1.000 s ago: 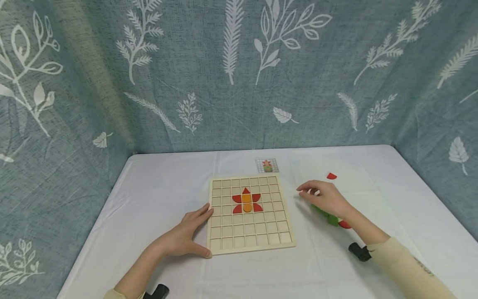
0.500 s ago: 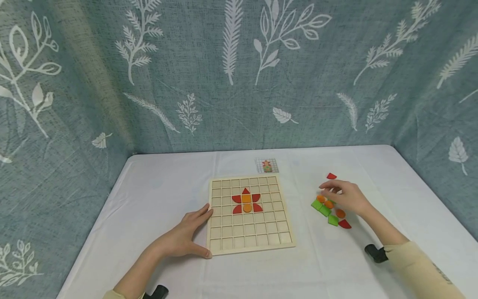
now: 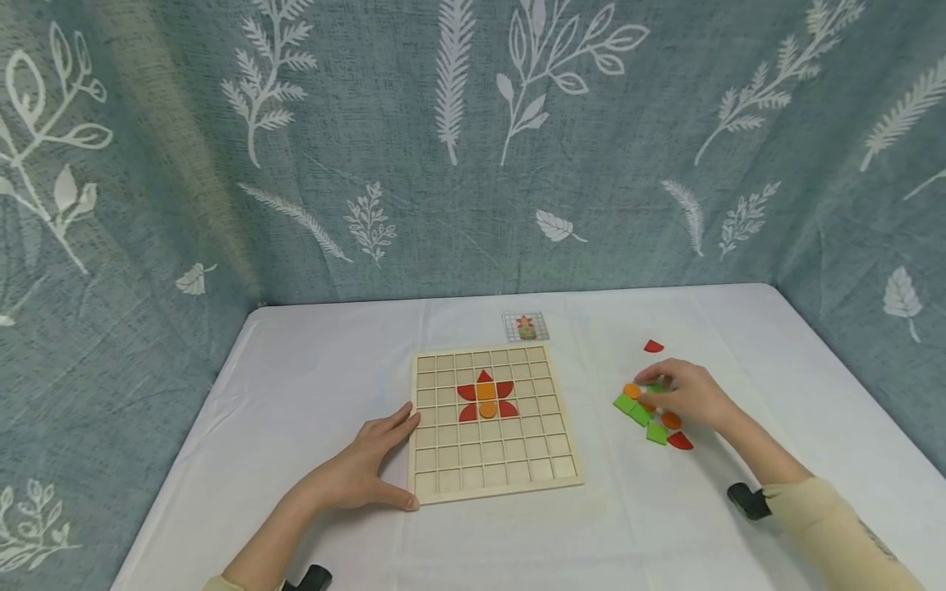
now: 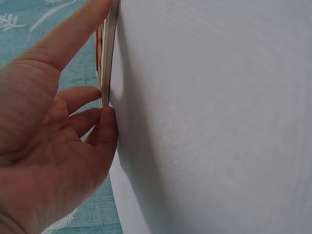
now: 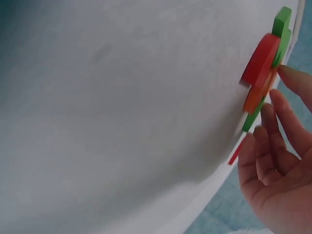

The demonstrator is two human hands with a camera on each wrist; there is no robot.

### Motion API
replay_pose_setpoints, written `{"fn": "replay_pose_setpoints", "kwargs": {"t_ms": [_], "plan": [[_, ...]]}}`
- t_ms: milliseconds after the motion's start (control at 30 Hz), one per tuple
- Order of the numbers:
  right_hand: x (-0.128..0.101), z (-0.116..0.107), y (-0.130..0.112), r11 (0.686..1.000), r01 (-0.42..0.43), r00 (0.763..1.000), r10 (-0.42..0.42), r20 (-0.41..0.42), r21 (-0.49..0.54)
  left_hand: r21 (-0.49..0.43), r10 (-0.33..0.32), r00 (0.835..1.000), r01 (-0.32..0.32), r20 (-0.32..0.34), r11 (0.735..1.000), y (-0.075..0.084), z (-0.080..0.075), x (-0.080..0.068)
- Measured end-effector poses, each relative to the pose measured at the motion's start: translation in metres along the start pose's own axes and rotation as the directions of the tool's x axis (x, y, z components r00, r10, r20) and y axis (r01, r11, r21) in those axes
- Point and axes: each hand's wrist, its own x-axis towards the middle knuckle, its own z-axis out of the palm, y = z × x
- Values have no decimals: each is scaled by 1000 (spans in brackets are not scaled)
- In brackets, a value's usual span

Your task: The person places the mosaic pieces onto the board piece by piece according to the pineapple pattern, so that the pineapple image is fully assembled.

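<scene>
A: What differs from half a second earlier?

B: The right hand (image 3: 687, 396) has lowered slightly onto the cluster of loose pieces (image 3: 650, 414) on the white tablecloth (image 3: 310, 394), to the right of the wooden grid board (image 3: 491, 468). One second ago it was nearer the board's right edge. The left hand (image 3: 362, 468) has not moved.

A: Is any writing legible?

B: None. The small pattern card (image 3: 525, 326) beyond the board's far edge shows a red, orange and green figure on a grid; its detail is too small to read.

A: How do the hands stand?

B: The left hand lies open, fingers straight against the board's left edge and thumb at its near-left corner. In the right wrist view the right fingertips (image 5: 287, 78) touch the green, orange and red pieces; whether they pinch one cannot be told.

A: What lies on the board?

B: A flower of red petals around an orange square and disc (image 3: 486, 396). A lone red piece (image 3: 653, 346) lies apart, beyond the cluster.
</scene>
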Motion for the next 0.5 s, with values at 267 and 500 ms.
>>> {"fn": "replay_pose_setpoints", "kwargs": {"t_ms": [267,500], "plan": [[7,6,-5,999,0,1000,1,11,-38,-4,-5,1000,5,-1,1000,1,0,1],[8,9,-8,996,42,998,-46,-51,-78,-12,-10,1000,10,0,1000,2,0,0]]}}
